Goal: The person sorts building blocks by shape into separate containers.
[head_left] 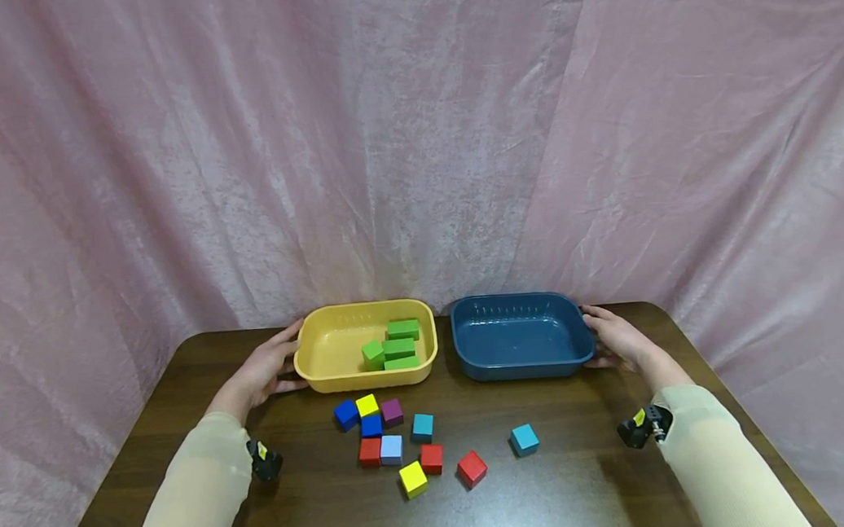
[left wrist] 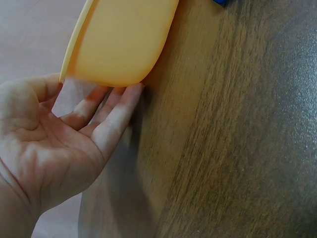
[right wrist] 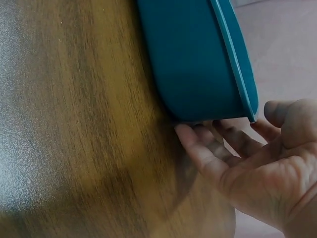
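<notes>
Along the far side of the table, the yellow tray sits left, the blue tray right. Left hand and right hand, fingers loosely spread, touch their outer ends; gentle, even pressure should spare the nearer cubes.

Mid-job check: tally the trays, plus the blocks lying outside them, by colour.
Yellow tray: 1
Blue tray: 1
Red blocks: 3
Yellow blocks: 2
Dark blue blocks: 2
Teal blocks: 2
Pale blue block: 1
Purple block: 1
Total: 13
</notes>
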Motion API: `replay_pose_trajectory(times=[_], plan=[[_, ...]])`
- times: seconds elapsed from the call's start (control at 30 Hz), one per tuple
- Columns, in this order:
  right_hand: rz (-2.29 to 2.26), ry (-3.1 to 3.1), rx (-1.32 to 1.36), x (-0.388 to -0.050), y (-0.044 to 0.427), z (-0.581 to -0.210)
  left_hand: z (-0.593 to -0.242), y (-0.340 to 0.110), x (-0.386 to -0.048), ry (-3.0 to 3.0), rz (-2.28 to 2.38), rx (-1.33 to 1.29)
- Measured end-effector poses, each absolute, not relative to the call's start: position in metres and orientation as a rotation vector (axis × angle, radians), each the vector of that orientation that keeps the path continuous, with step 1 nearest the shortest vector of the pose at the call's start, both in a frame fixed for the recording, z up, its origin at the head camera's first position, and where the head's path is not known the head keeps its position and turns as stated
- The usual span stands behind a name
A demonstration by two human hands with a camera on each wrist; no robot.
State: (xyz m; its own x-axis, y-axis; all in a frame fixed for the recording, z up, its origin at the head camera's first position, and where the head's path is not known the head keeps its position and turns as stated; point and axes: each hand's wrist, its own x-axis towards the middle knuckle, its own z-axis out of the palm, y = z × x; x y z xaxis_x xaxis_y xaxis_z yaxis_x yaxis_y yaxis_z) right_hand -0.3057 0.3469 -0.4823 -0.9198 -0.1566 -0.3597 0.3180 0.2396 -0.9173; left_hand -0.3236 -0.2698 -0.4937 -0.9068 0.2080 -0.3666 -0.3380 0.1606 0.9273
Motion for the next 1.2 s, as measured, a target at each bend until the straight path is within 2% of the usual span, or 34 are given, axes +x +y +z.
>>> replay_pose_trajectory(times=[0.3,0.73,1.2], plan=[[-1.748,2.108,0.081,-0.319,0.361,-0.501,-0.492,-0.268,-0.324,2.032,1.797,-0.116],[-1.754,2.117,0.141,-0.301,0.338,-0.477,-0.492,-0.268,-0.325,2.049,1.789,-0.126],[-1.759,2.111,0.119,-0.301,0.331,-0.481,-0.49,-0.266,-0.321,2.059,1.792,-0.098]])
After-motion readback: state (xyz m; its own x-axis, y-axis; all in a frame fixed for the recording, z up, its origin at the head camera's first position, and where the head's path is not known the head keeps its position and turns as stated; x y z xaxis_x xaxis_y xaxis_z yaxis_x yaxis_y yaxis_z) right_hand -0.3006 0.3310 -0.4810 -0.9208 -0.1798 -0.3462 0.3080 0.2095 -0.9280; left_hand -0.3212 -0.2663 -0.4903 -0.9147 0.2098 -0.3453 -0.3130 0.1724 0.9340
